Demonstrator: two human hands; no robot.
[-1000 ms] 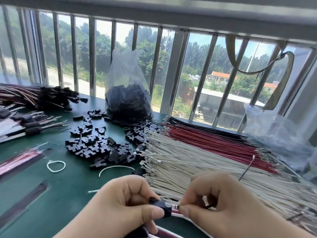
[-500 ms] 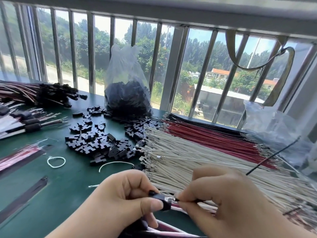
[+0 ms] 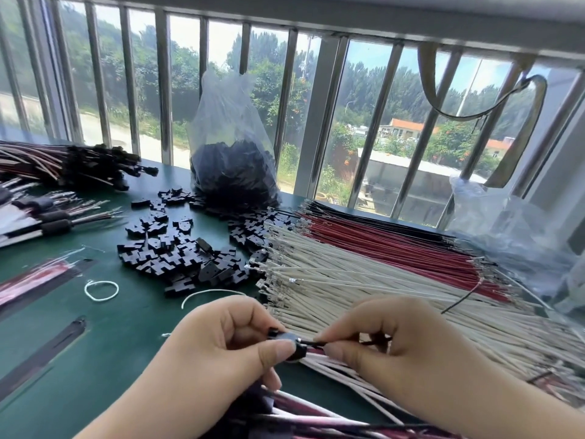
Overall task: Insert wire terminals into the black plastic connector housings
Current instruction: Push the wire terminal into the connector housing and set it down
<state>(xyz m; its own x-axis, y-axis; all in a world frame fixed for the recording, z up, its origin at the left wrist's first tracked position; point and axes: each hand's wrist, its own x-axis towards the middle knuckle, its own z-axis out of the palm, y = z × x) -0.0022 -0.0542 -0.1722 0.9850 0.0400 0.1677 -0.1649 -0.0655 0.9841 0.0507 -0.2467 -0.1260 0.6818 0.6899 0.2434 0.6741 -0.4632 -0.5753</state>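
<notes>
Hands met low over a green table (image 3: 104, 350), where the left hand (image 3: 221, 350) pinched a small black connector housing (image 3: 289, 342) between thumb and curled fingers. The right hand (image 3: 392, 346) pinched a thin black wire (image 3: 316, 343) between thumb and forefinger, its tip at the housing's open end. Just behind lay flat rows of white wires (image 3: 364, 280), red wires (image 3: 395, 248) and black wires (image 3: 364, 213). Loose black housings (image 3: 177, 248) lay scattered to the left, near a clear plastic bag (image 3: 231, 160) of more housings standing before the barred window (image 3: 164, 90). Finished wire bundles (image 3: 69, 166) rested at the far left.
</notes>
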